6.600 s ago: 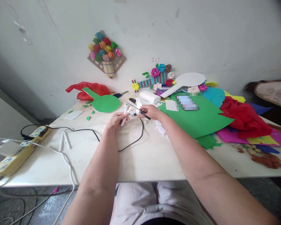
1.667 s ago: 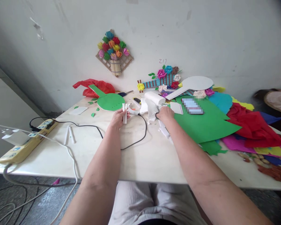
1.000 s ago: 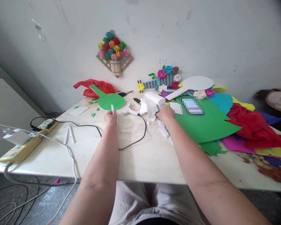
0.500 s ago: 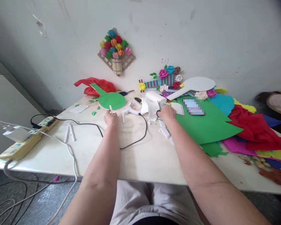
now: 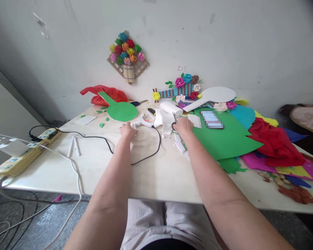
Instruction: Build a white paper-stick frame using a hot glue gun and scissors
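Note:
My left hand is low over the tabletop, beside the white glue gun. Its fingers look curled together, and whatever is in them is hidden. My right hand is closed around a pair of scissors, blades pointing up and away from me. The scissors are just right of a crumpled white paper. The green paddle-shaped board lies beyond my left hand. White sticks are below my right wrist.
A yellow power strip with cords lies at left. Green sheets, a phone, a white paddle-shaped board and red cloth fill the right. The glue gun's black cord loops across the middle.
My left hand has moved slightly right, toward the glue gun. The white stick that rose from its fingers no longer shows. My right hand keeps hold of the scissors; the view has shifted slightly.

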`<state>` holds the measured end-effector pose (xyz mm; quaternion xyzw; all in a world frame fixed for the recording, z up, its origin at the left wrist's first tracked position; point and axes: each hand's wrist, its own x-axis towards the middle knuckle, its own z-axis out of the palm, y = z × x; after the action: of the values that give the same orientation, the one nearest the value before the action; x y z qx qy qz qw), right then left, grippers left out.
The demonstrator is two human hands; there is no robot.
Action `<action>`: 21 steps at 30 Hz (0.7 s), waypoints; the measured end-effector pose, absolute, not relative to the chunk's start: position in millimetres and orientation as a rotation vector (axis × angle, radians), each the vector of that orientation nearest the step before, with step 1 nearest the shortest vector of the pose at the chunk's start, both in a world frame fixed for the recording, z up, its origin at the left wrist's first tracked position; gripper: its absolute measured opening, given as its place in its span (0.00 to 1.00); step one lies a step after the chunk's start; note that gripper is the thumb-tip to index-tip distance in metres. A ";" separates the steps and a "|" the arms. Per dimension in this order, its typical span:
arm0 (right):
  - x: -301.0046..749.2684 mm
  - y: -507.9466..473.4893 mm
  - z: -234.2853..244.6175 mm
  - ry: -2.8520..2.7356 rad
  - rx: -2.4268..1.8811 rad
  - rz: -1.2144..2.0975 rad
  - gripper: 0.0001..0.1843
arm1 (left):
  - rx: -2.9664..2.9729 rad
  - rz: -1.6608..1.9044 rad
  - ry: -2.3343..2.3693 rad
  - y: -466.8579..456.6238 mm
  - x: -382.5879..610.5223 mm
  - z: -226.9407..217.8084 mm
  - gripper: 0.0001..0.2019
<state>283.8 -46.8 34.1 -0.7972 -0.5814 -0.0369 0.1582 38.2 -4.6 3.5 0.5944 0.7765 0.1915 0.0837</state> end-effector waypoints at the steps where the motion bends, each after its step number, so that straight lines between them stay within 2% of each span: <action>1: 285.1 -46.1 33.5 -1.665 -2.273 -0.098 0.19 | 1.811 0.550 2.306 -3.1 37.6 3.2 0.31; 5: 292.0 -42.1 30.7 -1.672 -2.249 -0.051 0.21 | 1.889 0.580 2.229 1.5 31.0 0.6 0.24; 15: 291.6 -43.6 34.8 -1.764 -2.153 -0.073 0.17 | 1.839 0.857 2.268 -5.8 12.6 -7.8 0.24; 21: 286.2 -47.5 37.1 -1.706 -2.177 -0.115 0.23 | 1.686 0.963 2.496 -11.2 14.2 0.8 0.19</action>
<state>286.2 -47.5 37.1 -0.7727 -0.6056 -0.0410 0.1859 14.2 -11.2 0.8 0.5331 0.7893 0.3044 -0.0102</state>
